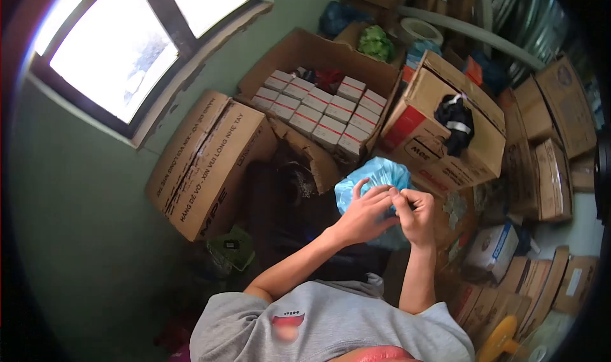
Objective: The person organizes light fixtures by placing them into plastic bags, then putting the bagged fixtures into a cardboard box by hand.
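A crinkled light-blue plastic bag (375, 176) lies just beyond and beneath my two hands, near the middle of the view. My left hand (364, 214) reaches in over the bag, its fingers bent and the thumb or one finger raised. Beside it my right hand (414, 214) is closed in a pinch at the bag's upper part, its fingertips meeting those of my left hand. What lies between the fingertips is too small to make out.
An open carton (254, 66) of small white boxes (316, 100) stands ahead. A taped carton (213, 165) is on the left, below the window. On the right, a carton (439, 130) bears a black bundle (456, 121). More cartons (554, 177) are stacked farther right.
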Demonstrator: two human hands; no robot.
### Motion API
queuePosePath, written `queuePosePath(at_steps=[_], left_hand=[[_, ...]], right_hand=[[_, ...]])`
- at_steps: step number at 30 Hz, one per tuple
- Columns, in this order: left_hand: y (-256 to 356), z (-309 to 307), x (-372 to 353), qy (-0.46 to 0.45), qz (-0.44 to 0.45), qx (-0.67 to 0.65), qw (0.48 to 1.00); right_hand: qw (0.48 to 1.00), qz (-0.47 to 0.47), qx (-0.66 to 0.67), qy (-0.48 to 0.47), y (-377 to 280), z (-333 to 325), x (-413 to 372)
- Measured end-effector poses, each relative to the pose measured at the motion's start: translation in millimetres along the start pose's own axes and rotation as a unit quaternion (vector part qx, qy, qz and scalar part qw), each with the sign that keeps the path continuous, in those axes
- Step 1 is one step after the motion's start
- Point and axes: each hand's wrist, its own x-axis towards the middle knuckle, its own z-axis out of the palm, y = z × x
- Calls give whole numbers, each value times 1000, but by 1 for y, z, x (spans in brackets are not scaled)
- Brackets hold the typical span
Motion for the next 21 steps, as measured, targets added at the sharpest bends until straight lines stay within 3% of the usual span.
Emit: queuePosePath(at_steps=[5, 9, 11, 13, 14, 17, 19, 21], left_hand=[[16, -53, 3, 101, 39, 1, 994], [11, -81, -25, 179, 60, -3, 982], [7, -93, -43, 189, 23, 14, 982], [14, -114, -58, 201, 0, 26, 979], [17, -124, -69, 197, -26, 33, 979], [32, -178, -94, 249, -77, 88, 961], [35, -210, -114, 306, -142, 144, 930], [44, -237, -128, 413, -286, 49, 863]], right_hand=[[994, -52, 81, -40, -50, 28, 12], [978, -107, 41, -174, -63, 49, 16], [964, -55, 78, -247, -52, 50, 12], [937, 0, 217, -275, -37, 55, 8], [924, -17, 245, -294, -11, 46, 8], [969, -81, 184, -146, 8, 23, 24], [997, -25, 69, -5, 44, -8, 27], [991, 22, -120, 54, 100, -41, 22]])
